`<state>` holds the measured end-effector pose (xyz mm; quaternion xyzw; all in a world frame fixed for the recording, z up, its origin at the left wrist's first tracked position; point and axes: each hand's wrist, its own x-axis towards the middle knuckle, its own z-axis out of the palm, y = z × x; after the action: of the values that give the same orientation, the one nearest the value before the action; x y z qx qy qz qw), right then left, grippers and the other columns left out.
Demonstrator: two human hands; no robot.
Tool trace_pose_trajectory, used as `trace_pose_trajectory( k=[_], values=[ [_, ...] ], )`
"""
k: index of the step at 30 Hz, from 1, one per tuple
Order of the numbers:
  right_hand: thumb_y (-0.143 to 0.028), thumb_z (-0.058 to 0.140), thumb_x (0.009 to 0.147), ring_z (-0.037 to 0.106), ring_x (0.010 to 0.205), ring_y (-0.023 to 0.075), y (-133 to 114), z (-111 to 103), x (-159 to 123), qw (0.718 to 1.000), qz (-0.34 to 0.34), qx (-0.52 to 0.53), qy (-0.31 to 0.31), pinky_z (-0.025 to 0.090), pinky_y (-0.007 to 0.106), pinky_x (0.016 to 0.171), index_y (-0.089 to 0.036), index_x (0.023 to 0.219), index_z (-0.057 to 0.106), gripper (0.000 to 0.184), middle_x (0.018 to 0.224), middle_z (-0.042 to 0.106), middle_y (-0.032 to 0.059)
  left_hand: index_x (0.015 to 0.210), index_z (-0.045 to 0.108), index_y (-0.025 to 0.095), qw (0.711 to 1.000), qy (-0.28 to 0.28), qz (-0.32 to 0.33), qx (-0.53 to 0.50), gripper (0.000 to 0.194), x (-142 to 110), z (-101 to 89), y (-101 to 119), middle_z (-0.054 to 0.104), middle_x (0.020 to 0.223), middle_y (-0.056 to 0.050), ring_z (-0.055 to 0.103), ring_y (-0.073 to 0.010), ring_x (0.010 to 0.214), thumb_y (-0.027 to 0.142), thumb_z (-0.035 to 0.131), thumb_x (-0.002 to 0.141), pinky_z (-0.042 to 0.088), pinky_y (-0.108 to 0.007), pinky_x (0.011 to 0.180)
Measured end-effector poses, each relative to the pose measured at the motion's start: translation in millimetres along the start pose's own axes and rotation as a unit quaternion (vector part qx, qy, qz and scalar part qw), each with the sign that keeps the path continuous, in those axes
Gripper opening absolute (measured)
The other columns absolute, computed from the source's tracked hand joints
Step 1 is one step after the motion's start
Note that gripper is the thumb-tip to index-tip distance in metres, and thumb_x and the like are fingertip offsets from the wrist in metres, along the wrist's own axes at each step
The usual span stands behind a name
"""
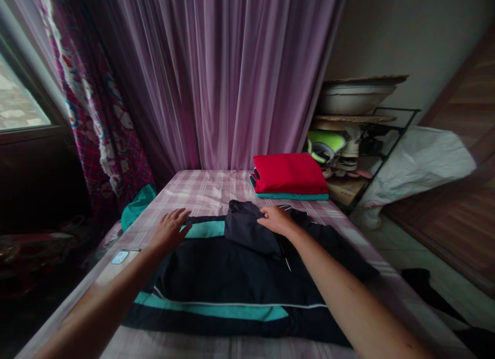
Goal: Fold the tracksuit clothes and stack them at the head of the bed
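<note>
A dark navy jacket (232, 276) with teal stripes lies spread flat on a bed covered by a pink plaid sheet (201, 191). Its hood (247, 227) is folded down over the upper middle. My left hand (169, 230) rests flat with fingers spread on the jacket's upper left, by a teal band. My right hand (275, 219) presses on the hood's right edge, fingers curled onto the cloth.
A folded red garment (290, 173) sits on a folded teal one at the bed's far right. A small phone-like object (120, 257) lies at the left edge. Purple curtains (216, 75) hang behind. A shelf with basins (356, 121) and a white sack (417, 163) stand to the right.
</note>
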<state>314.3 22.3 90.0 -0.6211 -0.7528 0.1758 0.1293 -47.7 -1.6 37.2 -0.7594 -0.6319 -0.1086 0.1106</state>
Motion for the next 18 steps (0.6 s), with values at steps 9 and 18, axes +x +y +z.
trace_pose_trajectory(
  k=[9,18],
  values=[
    [-0.008,0.058,0.073,0.064,0.099,0.0179,-7.3,19.0,-106.6,0.895,-0.384,0.002,-0.229,0.045,0.029,0.091,-0.025,0.085,0.080,0.030,0.092,0.074,0.0011,0.143,0.047,0.019,0.987,0.102,0.067,-0.102,0.054,-10.1,-8.6,28.0,0.055,0.144,-0.015,0.051,-0.0295,0.133,0.046,0.039,0.097,0.042,-0.049,0.108],
    [-0.017,0.049,0.084,0.068,0.101,0.0208,49.3,-3.0,-68.0,0.987,-0.143,0.065,-0.042,0.050,0.033,0.092,-0.020,0.105,0.076,0.034,0.109,0.076,0.0055,0.123,0.068,0.025,0.971,-0.110,0.068,-0.199,0.046,-22.8,-8.8,78.0,0.067,0.133,-0.008,0.061,-0.0263,0.123,0.049,0.041,0.094,0.042,-0.043,0.109]
  ],
)
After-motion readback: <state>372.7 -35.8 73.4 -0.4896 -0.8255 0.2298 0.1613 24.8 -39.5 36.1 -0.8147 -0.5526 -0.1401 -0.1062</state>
